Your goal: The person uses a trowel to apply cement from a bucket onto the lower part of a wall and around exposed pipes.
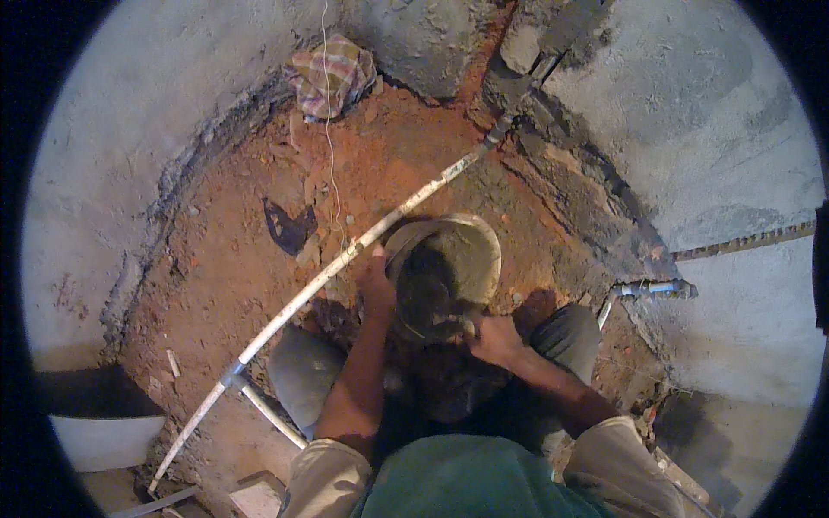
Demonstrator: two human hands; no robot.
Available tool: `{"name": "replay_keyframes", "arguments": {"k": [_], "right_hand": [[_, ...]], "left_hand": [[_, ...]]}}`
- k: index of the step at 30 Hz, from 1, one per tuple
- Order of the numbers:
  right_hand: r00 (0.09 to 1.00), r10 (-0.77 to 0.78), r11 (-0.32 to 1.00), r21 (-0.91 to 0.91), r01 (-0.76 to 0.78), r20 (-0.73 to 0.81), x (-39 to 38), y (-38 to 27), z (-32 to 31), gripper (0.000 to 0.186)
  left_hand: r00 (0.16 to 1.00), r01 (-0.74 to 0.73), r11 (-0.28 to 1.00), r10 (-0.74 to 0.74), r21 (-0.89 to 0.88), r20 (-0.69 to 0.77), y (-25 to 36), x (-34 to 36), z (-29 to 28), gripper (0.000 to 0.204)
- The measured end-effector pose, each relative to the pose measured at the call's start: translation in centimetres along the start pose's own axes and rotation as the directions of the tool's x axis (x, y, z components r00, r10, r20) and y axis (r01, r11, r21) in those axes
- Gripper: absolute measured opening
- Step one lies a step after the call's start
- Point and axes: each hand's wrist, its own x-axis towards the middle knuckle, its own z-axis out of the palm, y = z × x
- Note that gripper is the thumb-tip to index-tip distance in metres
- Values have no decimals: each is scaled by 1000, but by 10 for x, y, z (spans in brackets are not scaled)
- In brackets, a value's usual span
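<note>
The round basin (486, 245) sits in front of the person, between the bent knees and just on the near side of the long white pipe (304, 299) that slants above the reddish earth floor (237, 281); whether its rim touches the pipe, or its base rests on the ground, I cannot tell. The left hand (377, 289) is wrapped over the left side of the rim, thumb uppermost. The right hand (498, 342) is curled at the near right edge, apparently around a small tool (467, 328) whose far end is lost in shadow.

As a judgement, the basin is probably heavy for its size: the dark, damp-looking mix (425, 281) inside seems dense and pasty, and it lies low and to the left, so the weight likely pulls that way. The wall looks fairly stiff, perhaps with a little flex at the lip — hardly fragile, though smears of wet mix could make it slippery. The rim is the sensible place to take hold, with one hand on each side for a lift, or one hand steadying it as the left does here.

The basin looks well used: a pale, worn lip, a wide opening, and an inner wall coated grey-brown — brightest along the right, darkest where shadow covers the bottom.
</note>
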Motion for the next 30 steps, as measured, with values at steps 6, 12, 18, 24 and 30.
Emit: {"name": "replay_keyframes", "arguments": {"k": [6, 12, 18, 24, 30], "right_hand": [[951, 2, 829, 533, 171, -309, -24, 5, 32, 38], [941, 175, 750, 658, 63, -290, -45, -7, -49, 42], [871, 315, 858, 505, -92, -376, -89, 58, -127, 42], [794, 500, 865, 245, -438, -346, -99, 109, -181, 49], [793, 457, 888, 156, -432, -403, -69, 222, -201, 47]], "left_hand": [[987, 12, 998, -22, -66, -161, -13, 9, 4, 49], [980, 188, 908, -196, -374, 16, -22, 23, -10, 46], [978, 185, 892, -207, -413, -10, 13, 10, 25, 42], [983, 153, 902, -182, -405, -34, -1, 16, 14, 39], [993, 76, 942, -103, -328, -66, -17, 18, 12, 34]]}}
